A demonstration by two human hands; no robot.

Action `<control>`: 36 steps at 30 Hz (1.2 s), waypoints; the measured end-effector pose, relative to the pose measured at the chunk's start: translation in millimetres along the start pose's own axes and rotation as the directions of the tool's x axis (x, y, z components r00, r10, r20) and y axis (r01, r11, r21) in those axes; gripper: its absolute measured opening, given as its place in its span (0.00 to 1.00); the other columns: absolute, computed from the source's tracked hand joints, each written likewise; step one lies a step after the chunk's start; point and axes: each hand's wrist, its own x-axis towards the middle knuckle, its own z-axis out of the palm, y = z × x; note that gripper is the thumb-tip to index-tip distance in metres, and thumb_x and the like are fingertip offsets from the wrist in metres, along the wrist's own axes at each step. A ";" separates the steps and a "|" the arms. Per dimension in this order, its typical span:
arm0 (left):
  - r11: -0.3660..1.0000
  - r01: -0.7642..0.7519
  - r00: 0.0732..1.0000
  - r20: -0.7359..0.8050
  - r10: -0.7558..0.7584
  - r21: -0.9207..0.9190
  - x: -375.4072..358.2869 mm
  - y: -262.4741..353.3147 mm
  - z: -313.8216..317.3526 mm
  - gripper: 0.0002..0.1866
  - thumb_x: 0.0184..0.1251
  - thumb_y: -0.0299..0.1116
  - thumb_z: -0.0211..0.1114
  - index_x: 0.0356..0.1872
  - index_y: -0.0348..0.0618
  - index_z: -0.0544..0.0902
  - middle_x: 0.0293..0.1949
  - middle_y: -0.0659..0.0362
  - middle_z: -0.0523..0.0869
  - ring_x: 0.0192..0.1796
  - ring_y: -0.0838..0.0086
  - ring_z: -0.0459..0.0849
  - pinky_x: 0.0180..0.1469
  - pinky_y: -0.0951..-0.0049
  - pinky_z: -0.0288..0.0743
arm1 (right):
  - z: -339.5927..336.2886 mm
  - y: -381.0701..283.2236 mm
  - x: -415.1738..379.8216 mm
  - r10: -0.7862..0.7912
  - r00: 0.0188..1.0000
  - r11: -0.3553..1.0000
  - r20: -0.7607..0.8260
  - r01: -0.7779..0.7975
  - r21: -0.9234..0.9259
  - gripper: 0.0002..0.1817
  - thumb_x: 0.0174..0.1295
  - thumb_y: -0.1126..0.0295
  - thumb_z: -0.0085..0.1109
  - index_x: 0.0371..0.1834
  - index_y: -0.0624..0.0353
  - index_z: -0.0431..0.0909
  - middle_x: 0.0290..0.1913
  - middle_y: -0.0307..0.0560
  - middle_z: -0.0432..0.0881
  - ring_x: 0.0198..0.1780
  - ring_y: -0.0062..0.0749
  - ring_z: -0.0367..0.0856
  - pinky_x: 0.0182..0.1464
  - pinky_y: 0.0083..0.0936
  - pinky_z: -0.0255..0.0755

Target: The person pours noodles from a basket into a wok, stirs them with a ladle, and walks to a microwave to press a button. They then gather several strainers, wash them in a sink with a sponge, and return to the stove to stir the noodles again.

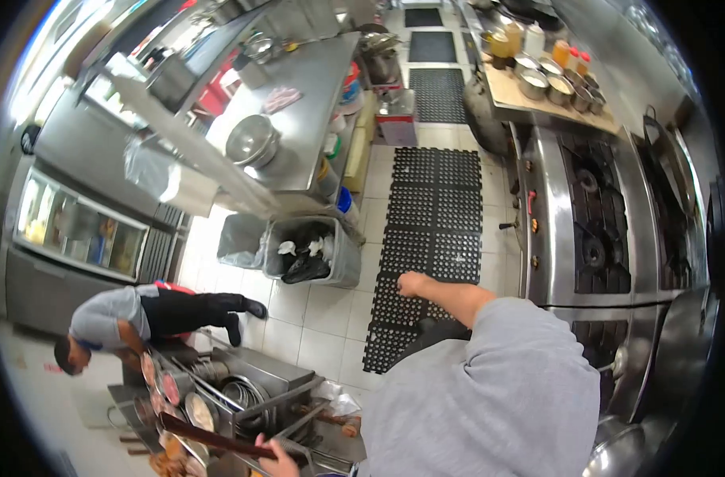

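My right hand hangs out in front of my body, above the black rubber floor mat. Its fingers are curled closed, and nothing shows in them. At the lower left edge, my left hand is closed around the near end of a long dark brown bar, which looks wooden. The bar slants over a metal counter holding several food containers, one of them a round tub of pale food. The lower part of my left hand is cut off by the frame.
A co-worker bends over the counter at left. Grey bins with rubbish stand below a steel table bearing metal bowls. A stove lines the right side, with sauce bottles beyond it.
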 end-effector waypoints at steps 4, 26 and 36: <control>0.766 0.257 0.927 0.375 -0.022 -0.590 62.7 -29.2 150.8 0.18 0.66 0.31 0.64 0.54 0.33 0.79 0.43 0.56 0.83 0.46 0.72 0.80 0.54 0.70 0.74 | -14.2 61.8 8.1 0.091 0.995 0.993 -0.050 -0.087 0.074 0.17 0.53 0.61 0.61 0.44 0.54 0.86 0.42 0.53 0.86 0.45 0.46 0.85 0.51 0.39 0.78; 0.705 0.150 0.243 0.717 0.654 -0.694 315.1 715.6 484.9 0.23 0.73 0.57 0.52 0.47 0.47 0.79 0.48 0.60 0.79 0.51 0.72 0.78 0.43 0.66 0.80 | -16.3 310.9 -111.8 0.856 0.496 0.246 0.144 -0.636 0.731 0.13 0.54 0.60 0.66 0.40 0.52 0.86 0.43 0.51 0.86 0.48 0.42 0.84 0.51 0.37 0.76; 0.571 0.297 0.107 0.621 0.776 -0.765 434.1 972.3 579.3 0.17 0.71 0.45 0.60 0.47 0.40 0.76 0.46 0.60 0.78 0.49 0.72 0.79 0.46 0.61 0.83 | -142.7 381.7 -30.0 0.976 0.210 0.028 0.056 -0.380 0.924 0.10 0.54 0.68 0.57 0.35 0.56 0.86 0.28 0.48 0.86 0.32 0.35 0.85 0.37 0.33 0.77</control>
